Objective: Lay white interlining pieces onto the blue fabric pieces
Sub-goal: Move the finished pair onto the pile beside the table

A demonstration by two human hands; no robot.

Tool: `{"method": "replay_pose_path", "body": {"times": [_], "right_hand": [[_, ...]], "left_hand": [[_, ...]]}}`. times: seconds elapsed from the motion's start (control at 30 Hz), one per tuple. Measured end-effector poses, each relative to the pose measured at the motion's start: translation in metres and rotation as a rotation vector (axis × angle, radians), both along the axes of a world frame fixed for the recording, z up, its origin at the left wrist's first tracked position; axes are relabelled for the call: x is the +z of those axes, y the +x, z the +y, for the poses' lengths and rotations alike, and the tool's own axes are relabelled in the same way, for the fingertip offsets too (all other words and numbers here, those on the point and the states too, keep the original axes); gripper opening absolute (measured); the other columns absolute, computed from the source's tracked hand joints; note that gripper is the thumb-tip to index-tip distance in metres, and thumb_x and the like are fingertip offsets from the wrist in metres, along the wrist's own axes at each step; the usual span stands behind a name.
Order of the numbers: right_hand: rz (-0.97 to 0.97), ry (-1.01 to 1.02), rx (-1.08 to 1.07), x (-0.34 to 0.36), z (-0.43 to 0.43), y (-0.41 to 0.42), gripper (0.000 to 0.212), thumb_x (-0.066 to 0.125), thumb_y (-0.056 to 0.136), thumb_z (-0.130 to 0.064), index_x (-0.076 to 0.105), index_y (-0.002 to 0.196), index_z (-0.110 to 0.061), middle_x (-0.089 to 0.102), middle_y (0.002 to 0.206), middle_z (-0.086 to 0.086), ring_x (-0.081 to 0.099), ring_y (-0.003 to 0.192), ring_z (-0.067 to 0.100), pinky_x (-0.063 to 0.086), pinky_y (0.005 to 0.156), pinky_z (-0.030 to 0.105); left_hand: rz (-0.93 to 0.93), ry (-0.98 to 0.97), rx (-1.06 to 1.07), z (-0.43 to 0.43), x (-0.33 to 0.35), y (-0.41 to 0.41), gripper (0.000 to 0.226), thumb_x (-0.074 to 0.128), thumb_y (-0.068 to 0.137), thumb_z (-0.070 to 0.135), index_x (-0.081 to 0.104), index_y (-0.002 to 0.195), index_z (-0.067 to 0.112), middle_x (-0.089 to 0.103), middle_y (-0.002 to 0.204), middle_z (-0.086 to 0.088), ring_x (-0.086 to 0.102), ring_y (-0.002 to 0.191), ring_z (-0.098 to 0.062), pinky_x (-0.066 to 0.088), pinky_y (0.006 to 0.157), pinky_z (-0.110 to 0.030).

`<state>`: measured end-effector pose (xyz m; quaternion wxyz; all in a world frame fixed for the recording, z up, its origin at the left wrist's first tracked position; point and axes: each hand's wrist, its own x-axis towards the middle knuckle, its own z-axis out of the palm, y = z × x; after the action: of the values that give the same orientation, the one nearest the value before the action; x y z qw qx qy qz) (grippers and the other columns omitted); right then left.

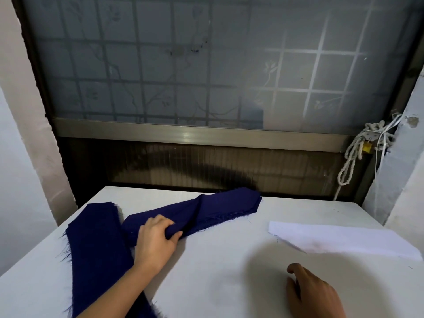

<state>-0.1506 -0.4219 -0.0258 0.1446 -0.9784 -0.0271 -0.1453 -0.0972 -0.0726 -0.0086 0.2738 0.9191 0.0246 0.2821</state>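
I read the left hand (158, 239) as closed on the near end of one blue fabric piece (220, 206), with fingers and thumb pinching a bunched fold of cloth. In my judgement, an end grip of this kind allows the strip to be dragged or pulled out flat, since the cloth is ridged along its middle and does not lie smooth. The long axis of this piece runs diagonally from the hand toward the far right, and its far end rests near the back edge of the tabletop (229, 271). A second blue fabric piece (96, 249), possibly a stack, lies on the left. Its long axis runs from the far left toward the near edge and passes under the left forearm; the two blue strips meet close to the hand. The right hand (314, 292) is low over the tabletop at the near right, its fingers loosely curled and holding nothing. I cannot tell whether it touches the surface. The white interlining piece (344, 238) lies flat on the right, well apart from both blue pieces. Its long axis runs left to right, slanting toward the near right corner, and its blunt left end faces the blue cloth. This puts it on the idle hand's side, which I judge convenient for pick-up. No interlining lies on blue yet, and its axis will need turning to match the strip.
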Motion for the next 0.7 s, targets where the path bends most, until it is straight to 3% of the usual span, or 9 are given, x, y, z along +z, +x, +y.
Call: {"method": "replay_pose_path", "body": {"times": [0.07,0.13,0.2,0.27,0.33,0.47,0.57,0.63,0.7], "right_hand": [[0.005,0.005,-0.004,-0.001,0.0,0.001,0.019,0.048,0.089,-0.038,0.052,0.107,-0.036,0.063,0.102,-0.016,0.065,0.084,0.011,0.045,0.066,0.021],[0.003,0.026,-0.01,-0.001,0.0,0.001,0.012,0.051,0.088,-0.036,0.055,0.099,-0.034,0.064,0.095,-0.013,0.065,0.08,0.014,0.045,0.065,0.024],[0.001,0.029,-0.023,0.0,0.001,0.0,0.004,0.06,0.084,-0.031,0.057,0.087,-0.031,0.064,0.085,-0.01,0.065,0.072,0.018,0.047,0.06,0.028],[-0.034,0.044,-0.033,-0.003,0.0,0.002,0.013,0.072,0.075,-0.02,0.06,0.076,-0.025,0.063,0.071,-0.009,0.062,0.057,0.022,0.045,0.049,0.031],[-0.096,0.023,-0.019,-0.004,0.0,0.002,0.025,0.081,0.062,-0.01,0.06,0.068,-0.022,0.058,0.06,-0.009,0.056,0.043,0.021,0.04,0.038,0.029],[-0.152,-0.021,-0.003,-0.004,0.002,0.004,0.032,0.085,0.054,-0.007,0.059,0.065,-0.023,0.056,0.056,-0.009,0.053,0.038,0.019,0.037,0.033,0.026],[-0.178,-0.054,0.021,-0.005,0.0,0.006,0.034,0.087,0.051,-0.007,0.059,0.064,-0.022,0.055,0.054,-0.009,0.051,0.035,0.016,0.036,0.03,0.024],[-0.193,-0.054,0.022,-0.007,0.0,0.007,0.034,0.086,0.052,-0.008,0.059,0.065,-0.023,0.056,0.055,-0.009,0.051,0.036,0.017,0.036,0.031,0.024],[-0.208,-0.048,0.014,-0.009,0.002,0.007,0.031,0.085,0.055,-0.008,0.06,0.067,-0.022,0.058,0.058,-0.009,0.053,0.038,0.019,0.038,0.033,0.026]], "left_hand": [[0.031,-0.039,-0.15,-0.018,0.001,-0.004,0.017,0.081,0.082,0.026,0.073,0.096,0.019,0.065,0.093,0.015,0.057,0.09,-0.008,0.047,0.086,-0.028],[0.097,-0.065,-0.284,-0.032,-0.001,-0.008,0.008,0.072,0.09,0.03,0.07,0.093,0.023,0.064,0.088,0.02,0.059,0.084,0.0,0.048,0.078,-0.022],[0.091,-0.034,-0.317,-0.041,-0.006,-0.013,0.021,0.066,0.095,0.03,0.06,0.076,0.021,0.059,0.068,0.015,0.056,0.066,-0.007,0.045,0.062,-0.024],[0.014,0.026,-0.288,-0.043,-0.011,-0.018,0.022,0.067,0.095,0.023,0.061,0.074,0.018,0.06,0.064,0.012,0.055,0.059,-0.009,0.045,0.057,-0.027],[-0.054,0.084,-0.283,-0.043,-0.011,-0.022,0.006,0.073,0.089,0.012,0.074,0.09,0.018,0.071,0.076,0.013,0.064,0.064,-0.007,0.052,0.059,-0.027],[-0.105,0.082,-0.264,-0.043,-0.007,-0.023,0.022,0.088,0.069,0.006,0.073,0.079,0.017,0.067,0.065,0.014,0.059,0.053,-0.006,0.047,0.047,-0.023],[-0.158,0.076,-0.258,-0.044,-0.006,-0.023,0.021,0.089,0.07,0.008,0.071,0.076,0.017,0.064,0.062,0.014,0.056,0.051,-0.006,0.045,0.045,-0.024],[-0.174,0.085,-0.292,-0.044,-0.006,-0.024,0.022,0.086,0.071,0.004,0.071,0.08,0.016,0.066,0.069,0.014,0.058,0.053,-0.005,0.048,0.046,-0.025],[-0.157,0.133,-0.344,-0.043,-0.005,-0.026,0.036,0.082,0.059,-0.005,0.069,0.084,0.017,0.066,0.078,0.014,0.054,0.053,-0.005,0.046,0.045,-0.023]]}}
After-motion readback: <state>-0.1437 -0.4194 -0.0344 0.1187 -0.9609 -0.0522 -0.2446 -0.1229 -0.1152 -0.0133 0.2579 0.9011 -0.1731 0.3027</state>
